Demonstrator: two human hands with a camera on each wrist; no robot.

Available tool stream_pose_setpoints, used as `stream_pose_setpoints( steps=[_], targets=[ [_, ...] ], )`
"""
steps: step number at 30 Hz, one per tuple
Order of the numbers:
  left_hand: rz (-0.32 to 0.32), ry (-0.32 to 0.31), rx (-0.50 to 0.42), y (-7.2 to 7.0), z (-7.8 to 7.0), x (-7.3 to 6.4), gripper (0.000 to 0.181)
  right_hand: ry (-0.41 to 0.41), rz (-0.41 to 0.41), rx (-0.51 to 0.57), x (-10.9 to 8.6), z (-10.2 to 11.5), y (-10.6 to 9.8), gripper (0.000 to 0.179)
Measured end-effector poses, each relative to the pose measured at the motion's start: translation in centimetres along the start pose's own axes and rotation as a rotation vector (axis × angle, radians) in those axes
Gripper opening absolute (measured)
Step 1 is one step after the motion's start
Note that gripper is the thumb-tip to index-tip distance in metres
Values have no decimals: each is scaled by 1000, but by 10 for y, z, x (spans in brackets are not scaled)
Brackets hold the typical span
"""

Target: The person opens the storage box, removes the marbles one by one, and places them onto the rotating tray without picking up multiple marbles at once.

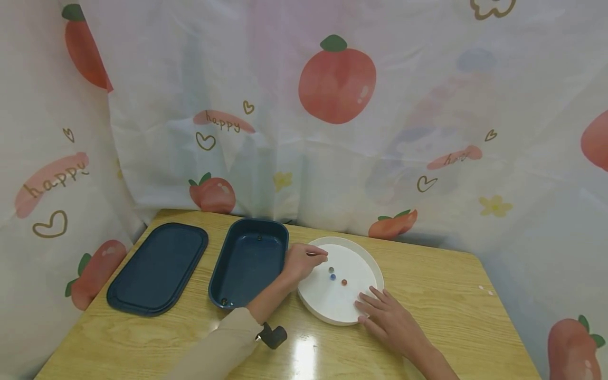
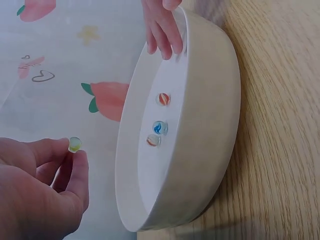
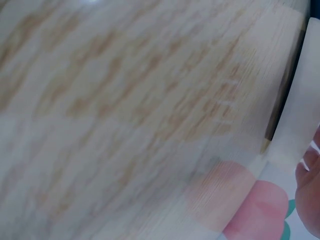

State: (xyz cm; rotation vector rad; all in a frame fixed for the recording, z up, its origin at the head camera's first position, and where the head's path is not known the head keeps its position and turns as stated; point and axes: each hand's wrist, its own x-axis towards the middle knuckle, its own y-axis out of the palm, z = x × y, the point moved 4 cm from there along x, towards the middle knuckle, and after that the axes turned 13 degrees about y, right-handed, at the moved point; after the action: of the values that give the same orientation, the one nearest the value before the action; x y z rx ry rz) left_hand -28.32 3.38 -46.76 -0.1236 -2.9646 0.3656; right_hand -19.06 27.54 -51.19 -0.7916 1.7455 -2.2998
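Note:
Between thumb and fingertip, my left hand (image 1: 300, 262) pinches a clear marble with a yellow-green swirl (image 2: 75, 145), held up over the far left part of a round white tray (image 1: 351, 311). Three marbles lie on the tray's floor: a red-striped one (image 2: 163, 99), a blue-swirled one (image 2: 160, 127) and a brownish one (image 2: 153, 140). My right hand (image 1: 393, 323) rests at the tray's near right rim, its fingers spread and reaching inside. Only an edge of that hand (image 3: 309, 195) enters the right wrist view.
Left of the tray stands a dark blue rectangular box (image 1: 213, 274) with a marble (image 1: 259, 238) near its far end and another (image 1: 224, 301) in its near corner. Farther left lies a matching flat lid (image 1: 159, 269). A fruit-printed curtain (image 1: 275, 132) hangs behind the wooden table (image 1: 437, 285).

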Motion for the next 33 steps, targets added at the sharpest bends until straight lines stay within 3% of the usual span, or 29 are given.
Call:
stream_pose_setpoints(
  steps=[6, 15, 18, 33],
  targets=[
    [-21, 9, 12, 12, 4, 7, 6, -8, -13, -2, -1, 0, 0, 35],
    [-57, -17, 106, 27, 16, 18, 5, -2, -12, 0, -1, 0, 0, 36],
    [-65, 1, 149, 31, 20, 21, 5, -1, -10, 4, -1, -1, 0, 36],
    [-72, 40, 214, 42, 30, 24, 6, 6, 3, 12, -1, -2, 2, 34]
  ],
)
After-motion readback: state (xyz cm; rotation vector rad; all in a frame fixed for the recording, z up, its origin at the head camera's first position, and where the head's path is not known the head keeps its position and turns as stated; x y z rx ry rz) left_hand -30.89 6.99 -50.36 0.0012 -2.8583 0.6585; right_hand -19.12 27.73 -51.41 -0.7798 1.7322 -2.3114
